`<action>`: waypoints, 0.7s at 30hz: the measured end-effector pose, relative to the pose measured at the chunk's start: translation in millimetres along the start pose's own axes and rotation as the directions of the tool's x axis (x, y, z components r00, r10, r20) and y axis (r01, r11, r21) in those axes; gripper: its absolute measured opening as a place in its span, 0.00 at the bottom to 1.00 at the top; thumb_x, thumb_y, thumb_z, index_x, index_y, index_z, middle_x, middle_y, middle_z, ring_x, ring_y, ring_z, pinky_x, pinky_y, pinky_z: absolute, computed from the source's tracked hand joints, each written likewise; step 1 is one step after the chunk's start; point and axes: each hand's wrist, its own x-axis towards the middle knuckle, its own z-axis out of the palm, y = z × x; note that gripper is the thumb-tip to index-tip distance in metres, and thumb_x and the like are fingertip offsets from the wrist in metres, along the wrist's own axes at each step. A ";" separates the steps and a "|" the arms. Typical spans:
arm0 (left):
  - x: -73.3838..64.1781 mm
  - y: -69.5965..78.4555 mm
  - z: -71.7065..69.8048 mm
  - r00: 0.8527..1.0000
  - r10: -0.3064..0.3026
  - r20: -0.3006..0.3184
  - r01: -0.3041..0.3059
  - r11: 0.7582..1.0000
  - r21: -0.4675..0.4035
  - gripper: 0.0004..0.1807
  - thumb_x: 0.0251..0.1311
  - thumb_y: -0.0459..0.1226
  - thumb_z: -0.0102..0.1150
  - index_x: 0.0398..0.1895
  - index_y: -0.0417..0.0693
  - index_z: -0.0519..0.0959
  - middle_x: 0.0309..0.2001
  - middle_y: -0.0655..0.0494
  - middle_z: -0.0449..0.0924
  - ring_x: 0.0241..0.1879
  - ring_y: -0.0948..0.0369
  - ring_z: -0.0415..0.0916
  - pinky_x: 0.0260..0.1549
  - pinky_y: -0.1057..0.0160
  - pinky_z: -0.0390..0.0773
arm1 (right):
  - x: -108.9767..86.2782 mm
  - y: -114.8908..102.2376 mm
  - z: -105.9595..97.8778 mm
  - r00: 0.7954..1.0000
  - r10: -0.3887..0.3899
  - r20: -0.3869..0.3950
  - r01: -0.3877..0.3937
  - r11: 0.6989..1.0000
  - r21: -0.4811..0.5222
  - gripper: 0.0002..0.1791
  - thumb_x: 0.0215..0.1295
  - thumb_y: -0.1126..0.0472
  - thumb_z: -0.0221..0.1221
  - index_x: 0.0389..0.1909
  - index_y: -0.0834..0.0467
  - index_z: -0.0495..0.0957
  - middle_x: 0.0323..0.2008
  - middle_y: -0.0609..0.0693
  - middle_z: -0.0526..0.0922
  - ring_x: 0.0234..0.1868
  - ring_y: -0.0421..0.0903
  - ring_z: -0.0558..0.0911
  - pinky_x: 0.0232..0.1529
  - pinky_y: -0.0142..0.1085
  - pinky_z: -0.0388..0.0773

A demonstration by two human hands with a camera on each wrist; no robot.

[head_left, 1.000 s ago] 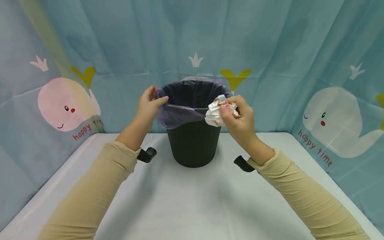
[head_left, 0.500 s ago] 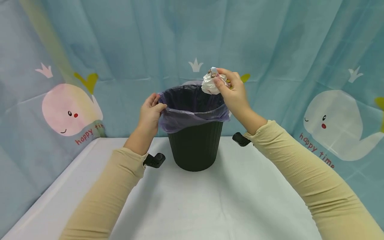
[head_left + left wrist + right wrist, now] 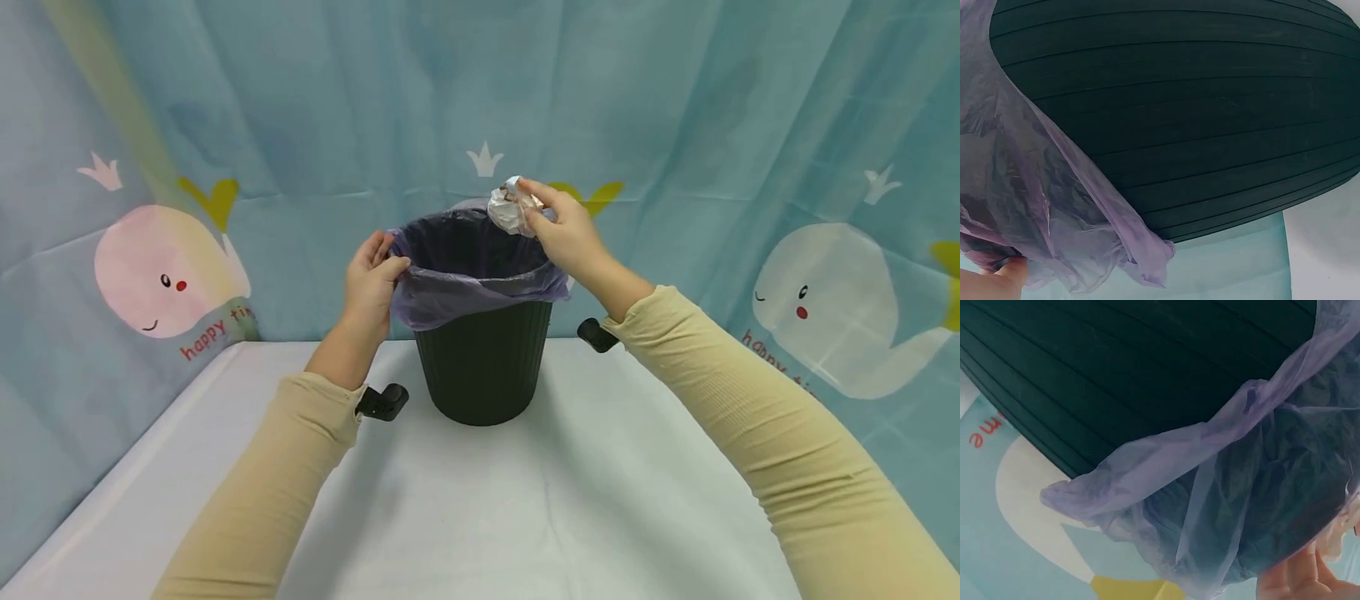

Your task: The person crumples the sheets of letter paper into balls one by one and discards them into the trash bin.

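Observation:
A dark ribbed trash can stands upright on the white surface, lined with a purple plastic bag folded over its rim. My left hand grips the rim and bag at the left side, thumb in front. In the left wrist view that thumb shows at the lower left against the bag. With thumb and fingers my right hand pinches a crumpled white paper ball with printed patches, over the right back part of the can's mouth. The right wrist view shows fingers beside the bag's edge.
A light blue curtain with whale prints hangs behind and on both sides. The white tabletop spreads in front of the can. Black wrist cameras are strapped below both sleeves.
My right hand has risen from in front of the can's right rim and moved left over its mouth with the paper ball. The left hand stays at the rim.

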 end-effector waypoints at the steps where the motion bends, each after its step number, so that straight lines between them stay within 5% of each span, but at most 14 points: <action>1: -0.2 0.1 0.1 1.000 0.000 -0.003 0.000 1.000 -0.001 0.36 0.66 0.24 0.45 0.76 0.39 0.46 0.75 0.51 0.50 0.74 0.61 0.45 0.67 0.66 0.55 | 0.4 -0.4 -0.2 1.000 0.006 0.005 -0.006 1.000 0.018 0.26 0.73 0.63 0.49 0.71 0.52 0.65 0.68 0.52 0.66 0.26 0.39 0.70 0.29 0.31 0.66; 3: -0.3 -0.1 0.7 1.000 0.000 -0.008 0.000 1.000 -0.002 0.36 0.66 0.24 0.45 0.76 0.39 0.47 0.75 0.51 0.51 0.74 0.61 0.45 0.66 0.66 0.55 | -0.1 -1.1 -1.3 1.000 0.028 -0.004 -0.027 0.998 0.055 0.25 0.71 0.65 0.50 0.69 0.53 0.68 0.67 0.54 0.65 0.22 0.40 0.67 0.25 0.29 0.64; 9: -1.3 0.0 2.1 1.000 0.001 -0.006 -0.001 1.000 -0.008 0.36 0.67 0.25 0.46 0.76 0.39 0.46 0.75 0.51 0.51 0.74 0.61 0.45 0.65 0.69 0.57 | -8.1 -0.5 -7.9 0.999 0.040 -0.027 -0.038 0.998 0.058 0.23 0.71 0.65 0.52 0.66 0.59 0.70 0.68 0.55 0.63 0.46 0.55 0.76 0.38 0.36 0.71; 12: -2.8 0.7 -0.5 0.999 0.021 0.029 -0.024 0.992 0.125 0.35 0.70 0.29 0.48 0.76 0.40 0.46 0.76 0.51 0.49 0.74 0.60 0.42 0.67 0.67 0.54 | -14.6 2.8 -12.4 0.999 0.035 -0.012 -0.035 0.999 0.020 0.22 0.70 0.65 0.52 0.64 0.60 0.71 0.66 0.56 0.63 0.49 0.58 0.76 0.41 0.40 0.73; 16: -6.6 -0.3 -8.3 0.994 0.085 0.070 -0.106 0.914 0.391 0.36 0.72 0.40 0.50 0.76 0.42 0.48 0.76 0.51 0.48 0.75 0.59 0.41 0.70 0.60 0.48 | -24.1 12.5 -21.5 0.999 0.030 0.024 -0.029 0.999 -0.040 0.20 0.71 0.64 0.52 0.62 0.63 0.72 0.65 0.58 0.65 0.51 0.59 0.76 0.45 0.45 0.75; 21: -16.2 -0.6 -27.0 0.986 0.140 0.093 -0.168 0.851 0.497 0.39 0.71 0.50 0.49 0.76 0.41 0.48 0.75 0.49 0.49 0.74 0.56 0.41 0.70 0.53 0.48 | -41.7 27.0 -35.6 0.998 0.036 0.059 -0.029 0.993 -0.115 0.19 0.71 0.63 0.51 0.59 0.66 0.73 0.63 0.61 0.66 0.55 0.60 0.74 0.46 0.49 0.74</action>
